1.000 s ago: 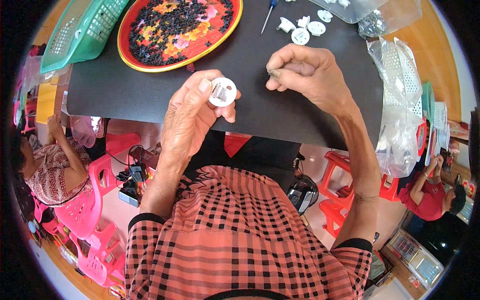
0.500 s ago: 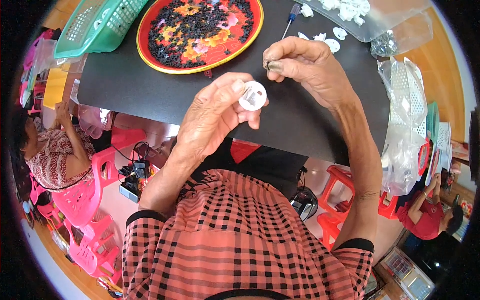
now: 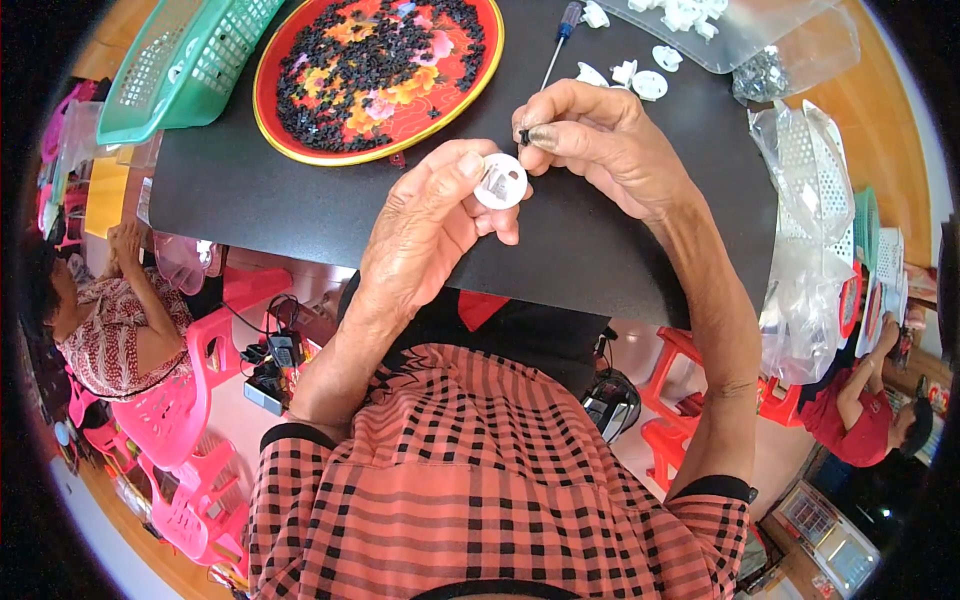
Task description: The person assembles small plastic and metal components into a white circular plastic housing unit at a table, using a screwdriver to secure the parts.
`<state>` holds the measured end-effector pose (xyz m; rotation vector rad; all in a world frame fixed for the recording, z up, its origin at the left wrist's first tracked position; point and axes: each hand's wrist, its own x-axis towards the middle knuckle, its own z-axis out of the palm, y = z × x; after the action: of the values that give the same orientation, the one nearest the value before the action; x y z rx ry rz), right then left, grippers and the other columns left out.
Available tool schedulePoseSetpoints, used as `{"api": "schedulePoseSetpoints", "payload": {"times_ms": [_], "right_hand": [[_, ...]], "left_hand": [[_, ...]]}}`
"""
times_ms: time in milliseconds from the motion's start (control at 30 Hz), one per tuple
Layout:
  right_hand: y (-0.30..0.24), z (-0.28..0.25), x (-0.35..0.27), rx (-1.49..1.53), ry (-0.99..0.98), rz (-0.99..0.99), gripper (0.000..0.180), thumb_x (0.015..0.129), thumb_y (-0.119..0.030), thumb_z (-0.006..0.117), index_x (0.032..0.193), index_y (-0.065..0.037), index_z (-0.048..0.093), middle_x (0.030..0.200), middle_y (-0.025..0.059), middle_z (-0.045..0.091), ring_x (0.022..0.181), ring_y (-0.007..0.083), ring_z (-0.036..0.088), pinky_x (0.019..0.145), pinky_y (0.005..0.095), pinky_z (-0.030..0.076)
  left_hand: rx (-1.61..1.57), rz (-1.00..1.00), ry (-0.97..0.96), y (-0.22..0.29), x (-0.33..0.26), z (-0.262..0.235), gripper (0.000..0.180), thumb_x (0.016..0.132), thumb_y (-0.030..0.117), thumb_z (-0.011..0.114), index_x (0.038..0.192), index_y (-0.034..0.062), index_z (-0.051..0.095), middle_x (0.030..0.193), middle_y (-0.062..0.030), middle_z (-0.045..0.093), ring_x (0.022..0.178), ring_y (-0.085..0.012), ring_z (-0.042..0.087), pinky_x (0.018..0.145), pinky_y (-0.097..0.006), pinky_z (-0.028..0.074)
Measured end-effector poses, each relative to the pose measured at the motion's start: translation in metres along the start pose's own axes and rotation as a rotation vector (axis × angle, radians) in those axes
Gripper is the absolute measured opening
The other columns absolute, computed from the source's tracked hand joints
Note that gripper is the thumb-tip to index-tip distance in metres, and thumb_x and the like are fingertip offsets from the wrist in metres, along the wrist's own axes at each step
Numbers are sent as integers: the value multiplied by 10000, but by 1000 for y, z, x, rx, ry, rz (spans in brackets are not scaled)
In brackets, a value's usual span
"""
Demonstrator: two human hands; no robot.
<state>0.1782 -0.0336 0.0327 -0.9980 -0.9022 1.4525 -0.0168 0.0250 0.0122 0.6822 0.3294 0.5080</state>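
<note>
My left hand (image 3: 425, 205) pinches a round white plastic part (image 3: 501, 182) between thumb and fingers, its flat face with slots turned up toward me. Close by on the right, my right hand (image 3: 600, 145) is closed on a small black piece (image 3: 523, 137) at the tips of thumb and forefinger. The piece is just above the white part's edge, seemingly apart from it. Beyond the left hand lies a red flowered tray (image 3: 385, 148) with a yellow rim, strewn with many small black pieces (image 3: 340, 110).
A screwdriver (image 3: 562, 35) and several loose white parts (image 3: 649, 85) lie beyond my right hand. More white parts fill a clear plastic tray (image 3: 745, 30). A green basket (image 3: 150, 115) stands at the far left of the dark table (image 3: 600, 255). Two other people sit nearby, left and right.
My right hand has moved slightly left and down, bringing the black piece nearer the white part. The table and its things have shifted a little in view.
</note>
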Motion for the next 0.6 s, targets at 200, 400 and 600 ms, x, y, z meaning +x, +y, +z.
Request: {"api": "schedulePoseSetpoints", "payload": {"times_ms": [200,400,600], "right_hand": [[3,1,1,-49,16,-46,66,840,-34,594,905,-37,598,855,47,593,772,94,578,737,236,457],[7,2,2,-68,68,-146,129,821,-27,625,946,3,621,861,40,629,770,121,626,725,247,512],[6,6,1,-109,86,-204,127,810,28,612,934,1,623,854,37,630,781,119,625,735,241,508]], "left_hand": [[-2,-1,7,1,0,2,305,939,237,502,1094,-25,506,930,-170,610,717,-203,596,679,-318,505],[-48,13,-10,-1,4,-1,317,938,242,506,1104,-28,494,938,-168,602,740,-202,599,693,-321,511],[-38,27,29,-1,4,1,308,938,240,508,1103,-20,496,925,-137,593,732,-191,592,682,-309,509]]}}
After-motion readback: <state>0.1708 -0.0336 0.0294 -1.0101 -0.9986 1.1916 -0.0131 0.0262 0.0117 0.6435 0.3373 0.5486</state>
